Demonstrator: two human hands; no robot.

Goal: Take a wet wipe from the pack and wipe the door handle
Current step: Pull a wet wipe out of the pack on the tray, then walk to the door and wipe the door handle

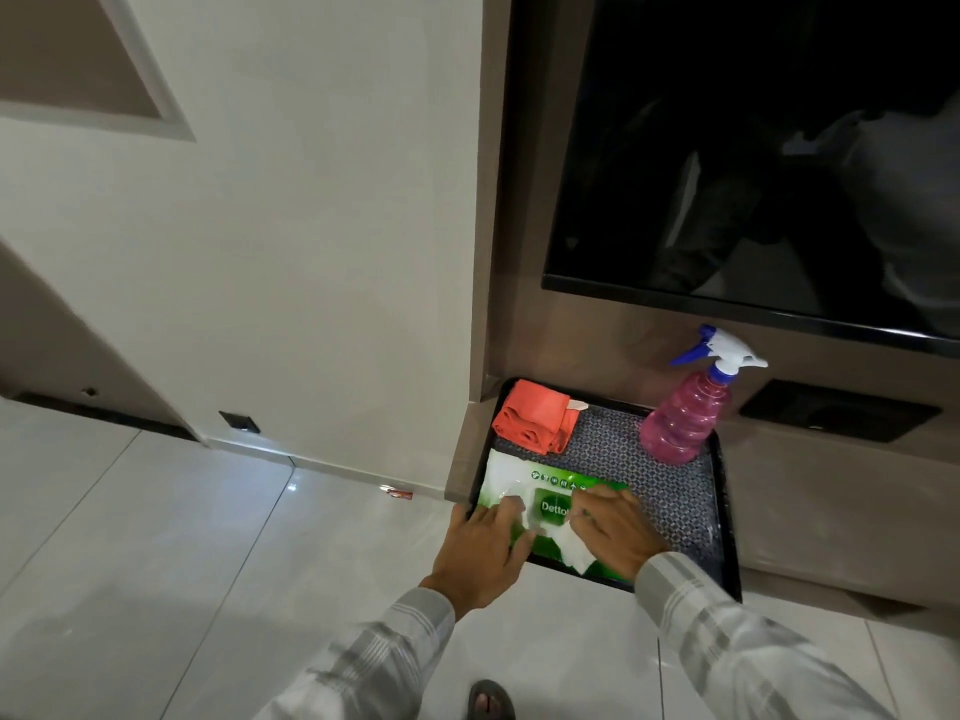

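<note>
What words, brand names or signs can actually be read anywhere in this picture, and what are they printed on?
"Dettol": white letters on the green label of the wet wipe pack, lying in the black tray; the last letter is partly hidden by the right hand.
A row of small round icons along the pack's top edge: too small to read.
A small red scrap on the floor by the wall: any print is too blurred to read.
The pink spray bottle shows no readable label.

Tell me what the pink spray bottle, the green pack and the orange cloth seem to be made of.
Spray bottle: translucent pink plastic, glossy, light passing through its ribbed body.
Green pack: probably soft plastic film, shiny and printed, wrinkling under the hands.
Orange cloth: matte fabric, folded in soft rolls; the exact fibre cannot be told.
</note>
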